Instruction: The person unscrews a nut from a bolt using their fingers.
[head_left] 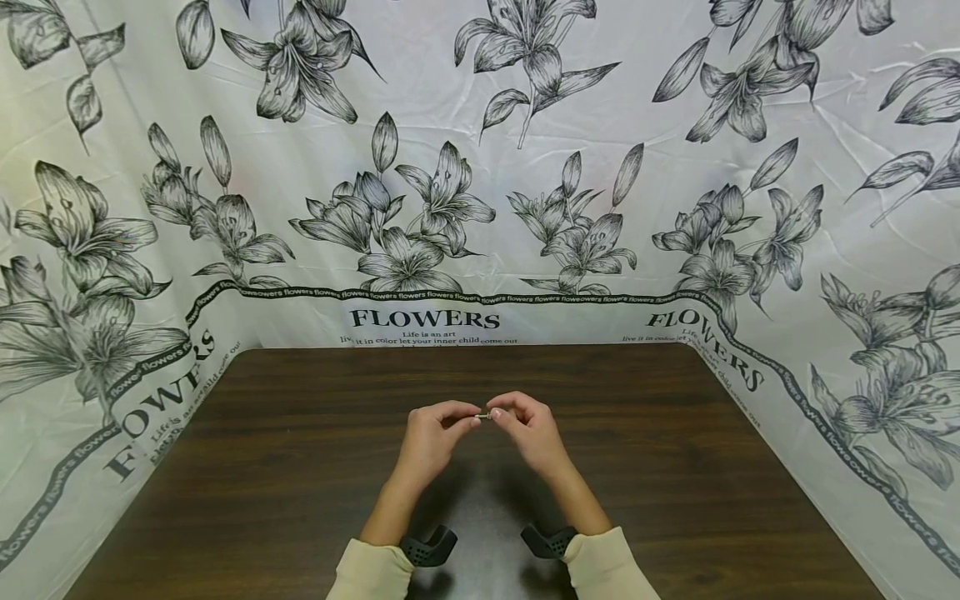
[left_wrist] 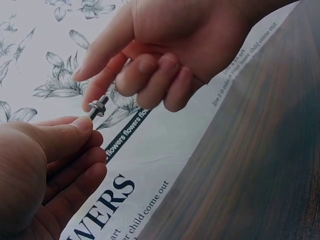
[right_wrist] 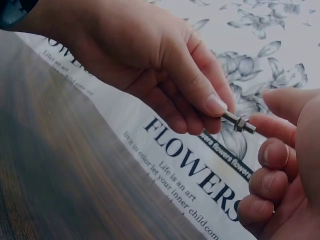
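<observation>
We see the bolt and its nut over the surface, its long axis running from our left hand, which pinches one end, toward our right hand, whose thumb and forefinger stand parted near the free end, gripping nothing.

"How do our arms lie in the head view?"

"Our left forearm slants up toward one o'clock, our right forearm toward eleven."

"And our left hand?"

"It reaches toward three o'clock, left thumb and left forefinger in a pinch, its other fingers bent."

"Our right hand?"

"It reaches toward nine o'clock. We have right thumb and right forefinger parted, the last three fingers curled."
</observation>
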